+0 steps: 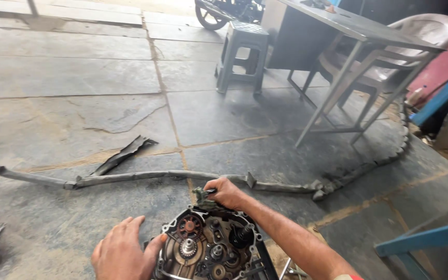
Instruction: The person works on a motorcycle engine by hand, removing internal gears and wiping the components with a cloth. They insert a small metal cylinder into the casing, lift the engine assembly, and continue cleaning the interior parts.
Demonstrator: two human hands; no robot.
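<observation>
Your left hand [120, 254] rests flat, fingers loose, against the near-left edge of the opened engine case [211, 246] on the stone floor [79, 78]. Your right hand [226, 193] grips a small metal part [201, 196] at its far rim. Gears fill the case. Bare floor lies ahead up to the grey stool [240, 54].

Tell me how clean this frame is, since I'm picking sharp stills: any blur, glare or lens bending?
Head view: even daylight, soft shadows, no glare on the open engine case; left hand and right hand slightly soft; wide-angle bending at the edges, table legs leaning.
</observation>
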